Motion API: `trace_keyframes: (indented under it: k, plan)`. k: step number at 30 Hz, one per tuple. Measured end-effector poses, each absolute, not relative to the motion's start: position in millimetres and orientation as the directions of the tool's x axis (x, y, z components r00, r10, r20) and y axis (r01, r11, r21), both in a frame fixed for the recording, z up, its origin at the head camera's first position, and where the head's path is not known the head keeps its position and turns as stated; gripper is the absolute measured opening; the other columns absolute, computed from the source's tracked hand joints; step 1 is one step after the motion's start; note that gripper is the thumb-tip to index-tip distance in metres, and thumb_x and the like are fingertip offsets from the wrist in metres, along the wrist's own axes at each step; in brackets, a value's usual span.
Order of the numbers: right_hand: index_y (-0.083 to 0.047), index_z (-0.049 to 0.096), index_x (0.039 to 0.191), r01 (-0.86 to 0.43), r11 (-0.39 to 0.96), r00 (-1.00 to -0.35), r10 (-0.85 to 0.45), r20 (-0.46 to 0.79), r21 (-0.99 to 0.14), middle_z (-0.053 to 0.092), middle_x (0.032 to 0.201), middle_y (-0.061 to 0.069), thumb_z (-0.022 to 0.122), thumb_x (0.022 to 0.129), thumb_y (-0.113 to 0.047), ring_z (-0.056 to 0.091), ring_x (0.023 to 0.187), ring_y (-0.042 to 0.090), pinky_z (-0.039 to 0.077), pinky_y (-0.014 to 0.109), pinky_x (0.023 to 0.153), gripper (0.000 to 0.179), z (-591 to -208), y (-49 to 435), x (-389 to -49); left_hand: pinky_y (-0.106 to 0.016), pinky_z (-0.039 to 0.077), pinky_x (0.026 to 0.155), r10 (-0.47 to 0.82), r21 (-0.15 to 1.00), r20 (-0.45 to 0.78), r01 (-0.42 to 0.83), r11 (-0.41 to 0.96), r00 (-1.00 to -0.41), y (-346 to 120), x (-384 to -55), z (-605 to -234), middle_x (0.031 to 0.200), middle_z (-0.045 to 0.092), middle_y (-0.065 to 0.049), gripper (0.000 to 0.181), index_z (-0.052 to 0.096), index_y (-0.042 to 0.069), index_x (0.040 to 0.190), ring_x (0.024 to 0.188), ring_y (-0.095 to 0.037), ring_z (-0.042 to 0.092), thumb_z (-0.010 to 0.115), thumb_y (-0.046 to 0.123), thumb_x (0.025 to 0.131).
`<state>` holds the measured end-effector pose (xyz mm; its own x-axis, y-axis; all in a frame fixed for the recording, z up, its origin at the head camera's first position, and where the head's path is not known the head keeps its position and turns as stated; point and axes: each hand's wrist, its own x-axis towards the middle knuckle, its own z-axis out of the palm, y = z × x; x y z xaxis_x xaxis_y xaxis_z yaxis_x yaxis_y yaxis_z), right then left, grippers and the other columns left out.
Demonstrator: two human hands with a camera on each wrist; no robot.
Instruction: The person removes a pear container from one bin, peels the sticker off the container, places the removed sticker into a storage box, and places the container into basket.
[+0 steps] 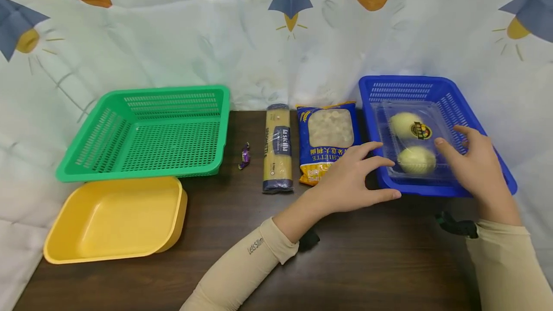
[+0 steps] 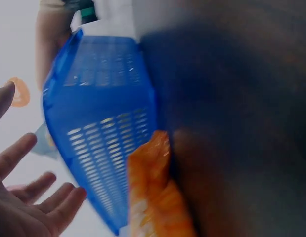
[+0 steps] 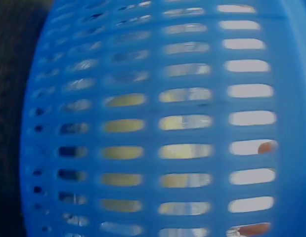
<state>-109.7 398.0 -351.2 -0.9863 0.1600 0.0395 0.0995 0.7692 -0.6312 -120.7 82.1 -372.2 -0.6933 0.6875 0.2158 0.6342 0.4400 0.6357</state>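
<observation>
A clear plastic box (image 1: 414,143) lies in the blue basket (image 1: 432,189); inside it are two pale, round fruits or vegetables (image 1: 416,160), their exact kind unclear. My left hand (image 1: 352,181), fingers spread, hovers by the basket's left rim with nothing in its grasp. My right hand (image 1: 477,164) reaches over the basket's right side, thumb and fingers loosely bent near the box's right edge. Whether it touches the box cannot be told. In the right wrist view, the basket wall (image 3: 153,113) hides most of that hand.
Left of the basket lie a blue pasta bag (image 1: 330,128), a spaghetti pack (image 1: 278,157) and a purple wrapped candy (image 1: 245,155). A green basket (image 1: 173,175) and a yellow tub (image 1: 176,220) stand at the left. A patterned curtain (image 1: 242,47) hangs behind the table.
</observation>
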Motion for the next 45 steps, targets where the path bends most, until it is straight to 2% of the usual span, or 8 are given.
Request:
trace_keyframes:
  k: [8, 12, 16, 21, 29, 36, 40, 45]
  plan:
    - [-0.006, 0.010, 0.176, 0.240, 0.583, -0.970, 0.120, -0.211, -0.776, 0.009, 0.175, 0.037, 0.044, 0.116, -0.050, 0.020, 0.151, 0.065, 0.023, 0.080, 0.117, 0.081, -350, 411, -111, -0.030, 0.045, 0.118, 0.665, 0.630, 0.238, 0.633, 0.449, -0.708, 90, -123, -389, 0.167, 0.041, -0.002, 0.054, 0.073, 0.027, 0.141, 0.151, -0.015, 0.042, 0.079, 0.059, 0.097]
    - [-0.003, 0.011, 0.175, 0.241, 0.590, -0.970, 0.110, -0.219, -0.771, 0.024, 0.167, 0.038, 0.047, 0.117, -0.036, 0.057, 0.127, 0.026, 0.050, 0.039, 0.103, 0.076, -351, 416, -113, -0.026, 0.045, 0.116, 0.661, 0.645, 0.242, 0.627, 0.437, -0.710, 92, -123, -391, 0.167, 0.040, -0.001, 0.053, 0.073, 0.026, 0.140, 0.151, -0.011, 0.042, 0.079, 0.057, 0.098]
    - [0.004, 0.007, 0.173, 0.224, 0.595, -0.972, 0.078, -0.222, -0.772, 0.032, 0.157, 0.037, 0.048, 0.117, -0.022, 0.054, 0.096, -0.010, 0.052, 0.017, 0.074, 0.074, -351, 419, -113, -0.026, 0.045, 0.117, 0.659, 0.651, 0.249, 0.627, 0.428, -0.709, 94, -124, -391, 0.167, 0.041, -0.001, 0.052, 0.074, 0.026, 0.139, 0.151, -0.010, 0.042, 0.080, 0.057, 0.098]
    - [0.004, 0.008, 0.173, 0.199, 0.597, -0.976, 0.046, -0.214, -0.777, 0.040, 0.150, 0.032, 0.048, 0.117, -0.020, 0.059, 0.094, -0.010, 0.055, 0.020, 0.074, 0.072, -351, 422, -113, -0.027, 0.047, 0.115, 0.654, 0.651, 0.248, 0.623, 0.434, -0.715, 94, -123, -391, 0.167, 0.041, 0.000, 0.052, 0.074, 0.026, 0.139, 0.150, -0.010, 0.044, 0.079, 0.058, 0.098]
    - [-0.018, 0.024, 0.174, 0.186, 0.419, -0.978, -0.011, -0.210, -0.889, 0.053, 0.125, -0.014, 0.051, 0.117, -0.017, 0.061, 0.103, -0.003, 0.057, 0.019, 0.078, 0.063, -359, 435, -114, -0.028, 0.051, 0.111, 0.653, 0.626, 0.244, 0.630, 0.459, -0.718, 95, -122, -392, 0.167, 0.041, 0.000, 0.054, 0.073, 0.027, 0.140, 0.151, -0.013, 0.045, 0.076, 0.061, 0.099]
    - [-0.032, 0.032, 0.166, 0.203, 0.290, -0.972, -0.056, -0.228, -0.935, 0.027, 0.160, 0.008, 0.049, 0.118, -0.016, 0.059, 0.110, -0.004, 0.053, 0.015, 0.082, 0.053, -362, 442, -114, -0.027, 0.049, 0.113, 0.649, 0.624, 0.274, 0.645, 0.442, -0.709, 93, -121, -393, 0.166, 0.043, -0.002, 0.053, 0.074, 0.024, 0.140, 0.149, -0.015, 0.047, 0.078, 0.058, 0.099]
    - [-0.027, 0.033, 0.165, 0.195, 0.179, -0.975, -0.071, -0.210, -0.964, 0.035, 0.148, 0.000, 0.049, 0.118, -0.014, 0.068, 0.106, 0.000, 0.056, 0.018, 0.081, 0.052, -362, 441, -116, -0.027, 0.050, 0.113, 0.646, 0.618, 0.282, 0.649, 0.443, -0.709, 93, -121, -392, 0.165, 0.043, -0.003, 0.052, 0.073, 0.025, 0.139, 0.149, -0.014, 0.048, 0.078, 0.058, 0.099]
    - [-0.025, 0.023, 0.175, 0.166, 0.278, -0.982, -0.044, -0.185, -0.946, 0.041, 0.137, -0.010, 0.047, 0.119, -0.018, 0.060, 0.109, -0.001, 0.052, 0.018, 0.078, 0.061, -361, 437, -115, -0.028, 0.050, 0.113, 0.653, 0.613, 0.270, 0.650, 0.450, -0.708, 93, -121, -393, 0.167, 0.041, -0.002, 0.053, 0.072, 0.027, 0.142, 0.150, -0.014, 0.047, 0.076, 0.059, 0.100]
